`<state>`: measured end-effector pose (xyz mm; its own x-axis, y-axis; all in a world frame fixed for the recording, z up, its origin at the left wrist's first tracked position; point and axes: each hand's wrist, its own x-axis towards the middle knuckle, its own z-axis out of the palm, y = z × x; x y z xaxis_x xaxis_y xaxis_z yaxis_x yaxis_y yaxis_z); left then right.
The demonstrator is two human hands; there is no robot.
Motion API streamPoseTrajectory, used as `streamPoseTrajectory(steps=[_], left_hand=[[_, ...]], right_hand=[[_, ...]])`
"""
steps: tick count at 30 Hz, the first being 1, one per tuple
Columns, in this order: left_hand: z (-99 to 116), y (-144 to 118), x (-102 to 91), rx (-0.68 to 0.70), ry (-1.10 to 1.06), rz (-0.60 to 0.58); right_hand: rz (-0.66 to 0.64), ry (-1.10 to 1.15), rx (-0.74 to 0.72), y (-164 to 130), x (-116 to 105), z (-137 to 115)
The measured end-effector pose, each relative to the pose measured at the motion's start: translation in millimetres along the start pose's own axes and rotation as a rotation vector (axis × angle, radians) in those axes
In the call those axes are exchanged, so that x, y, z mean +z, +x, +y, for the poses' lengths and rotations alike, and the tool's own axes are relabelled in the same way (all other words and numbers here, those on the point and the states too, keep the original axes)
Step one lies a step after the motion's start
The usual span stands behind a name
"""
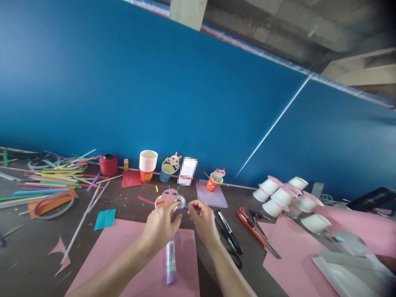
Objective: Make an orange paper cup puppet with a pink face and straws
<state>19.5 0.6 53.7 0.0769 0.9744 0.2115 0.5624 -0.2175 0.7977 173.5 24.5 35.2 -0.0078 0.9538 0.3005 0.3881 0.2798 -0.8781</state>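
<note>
Craft workspace, makeshift, not a home or office. Evidence: dark worktable [27,255] covered in paper scraps and offcuts. Heap of coloured drinking straws [46,179] at left of frame. Stack of paper cups [147,165] mid-frame against the backdrop, two finished cup figures [169,167] [215,180] beside it. Pile of white cups with pink discs [284,194] at right. Pink paper sheets [139,264] along the bottom, red utility knife [247,220] and black markers [229,231] centre-right. Blue board backdrop [154,82] fills most of the frame; bare concrete ceiling [278,24] upper right suggests an unfinished industrial building.
</note>
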Motion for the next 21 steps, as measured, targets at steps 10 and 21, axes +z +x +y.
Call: streamPoseTrajectory(steps=[10, 21], left_hand=[[23, 16, -4.0, 0.051, 0.476, -0.104], [22, 21, -4.7, 0.04, 0.564, -0.138]], right_hand=[[0.019, 0.078, 0.022, -1, 9, 5], [0.028, 0.085, -0.036, 3, 12, 14]])
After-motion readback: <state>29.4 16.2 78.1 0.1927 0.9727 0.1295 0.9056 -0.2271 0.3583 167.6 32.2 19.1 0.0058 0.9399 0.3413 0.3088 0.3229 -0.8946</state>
